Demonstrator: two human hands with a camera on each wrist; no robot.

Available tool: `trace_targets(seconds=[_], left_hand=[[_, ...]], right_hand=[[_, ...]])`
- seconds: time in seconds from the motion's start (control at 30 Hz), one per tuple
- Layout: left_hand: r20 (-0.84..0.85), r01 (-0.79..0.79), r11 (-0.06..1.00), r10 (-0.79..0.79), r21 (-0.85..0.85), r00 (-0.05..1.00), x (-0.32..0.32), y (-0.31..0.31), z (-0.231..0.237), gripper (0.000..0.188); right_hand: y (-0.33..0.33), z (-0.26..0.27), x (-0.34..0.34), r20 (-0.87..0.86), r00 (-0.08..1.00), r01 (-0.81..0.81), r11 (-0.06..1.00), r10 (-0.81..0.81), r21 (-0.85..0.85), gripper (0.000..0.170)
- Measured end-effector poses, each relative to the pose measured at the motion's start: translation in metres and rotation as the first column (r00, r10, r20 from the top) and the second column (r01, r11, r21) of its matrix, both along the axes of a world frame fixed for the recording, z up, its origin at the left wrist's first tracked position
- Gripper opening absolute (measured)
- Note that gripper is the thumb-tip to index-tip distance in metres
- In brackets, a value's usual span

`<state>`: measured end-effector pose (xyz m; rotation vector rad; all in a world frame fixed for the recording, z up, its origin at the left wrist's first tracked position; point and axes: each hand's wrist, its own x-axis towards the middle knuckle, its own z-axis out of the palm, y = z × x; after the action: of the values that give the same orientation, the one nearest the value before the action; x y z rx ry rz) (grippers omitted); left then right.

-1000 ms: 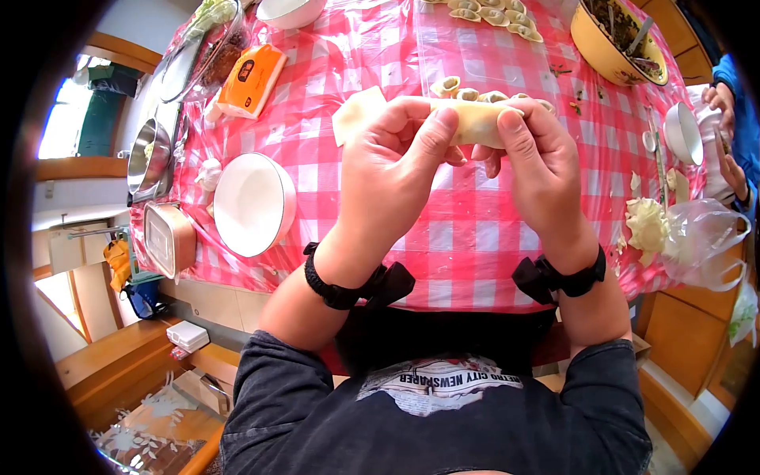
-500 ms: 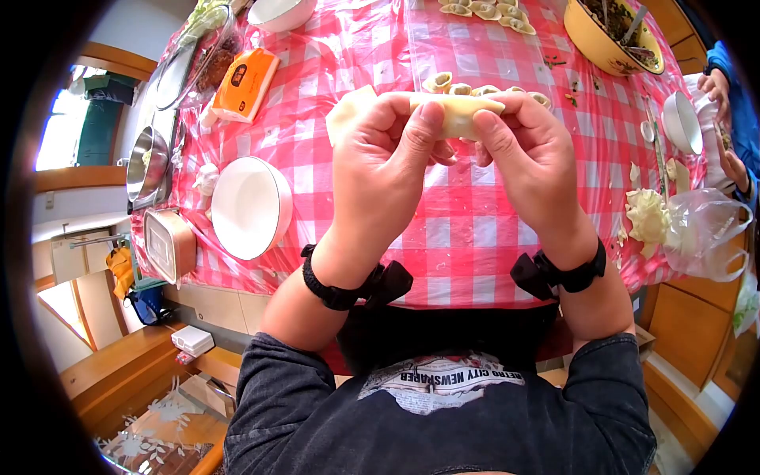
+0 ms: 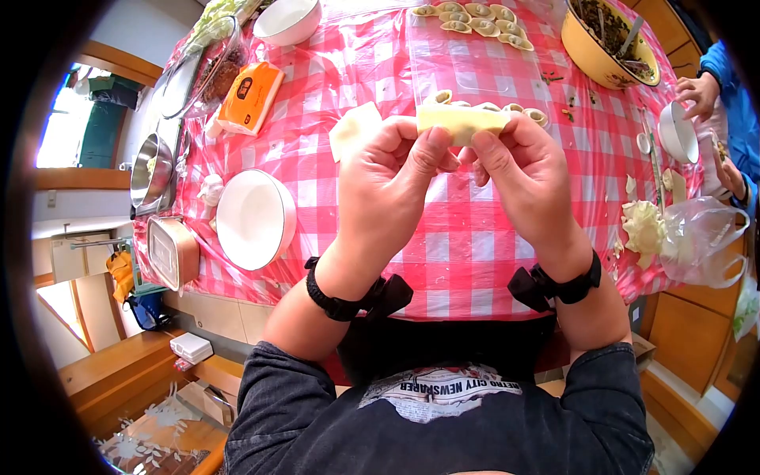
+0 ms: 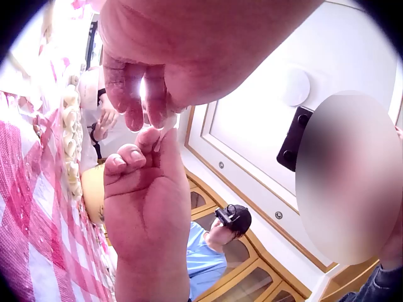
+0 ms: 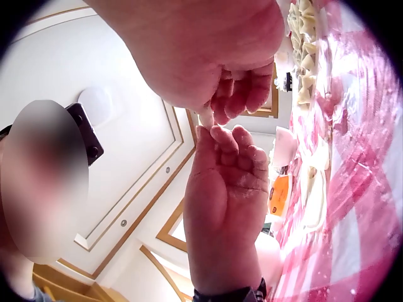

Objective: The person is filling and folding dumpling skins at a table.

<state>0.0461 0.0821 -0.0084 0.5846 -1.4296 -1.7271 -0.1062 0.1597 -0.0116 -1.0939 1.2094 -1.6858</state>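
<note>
A pale yellow folded dumpling wrapper (image 3: 461,120) stretches between both hands over the table in the head view. My left hand (image 3: 382,182) pinches its left end, thumb on the near face and fingers behind. The other end is pinched by my right hand (image 3: 532,182) in the same way, with the two thumbs close together at the lower edge. Whatever lies inside the fold is hidden. Just beyond the wrapper sits a row of shaped dumplings (image 3: 513,108), partly covered by it. Flat wrappers (image 3: 353,131) lie beside the left hand.
More dumplings (image 3: 480,26) stand in rows at the back. A yellow basin (image 3: 609,63) of chopped filling with utensils is at back right. Leftward are a white bowl (image 3: 255,219), an orange tissue pack (image 3: 250,96) and a lidded box (image 3: 174,252). Another person's hand (image 3: 698,96) is at right.
The thumbs have shifted closer together along the wrapper, whose top edge now runs straighter. At right, the other person's hand has moved to the small white bowl.
</note>
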Motion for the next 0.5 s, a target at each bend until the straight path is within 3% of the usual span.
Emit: trace_targets(seconds=[0.37, 0.5], left_hand=[[0.024, 0.02, 1.0, -0.02, 0.014, 0.999, -0.0008, -0.0007, 0.0018, 0.025], [0.013, -0.009, 1.0, 0.009, -0.028, 1.0, -0.0009, 0.0008, 0.0064, 0.023]], right_hand=[[-0.0003, 0.0002, -0.0007, 0.025, 0.999, 0.041, 0.998, -0.04, -0.054, 0.019], [-0.0024, 0.0034, -0.0027, -0.04, 0.999, 0.027, 0.997, -0.03, -0.072, 0.018]])
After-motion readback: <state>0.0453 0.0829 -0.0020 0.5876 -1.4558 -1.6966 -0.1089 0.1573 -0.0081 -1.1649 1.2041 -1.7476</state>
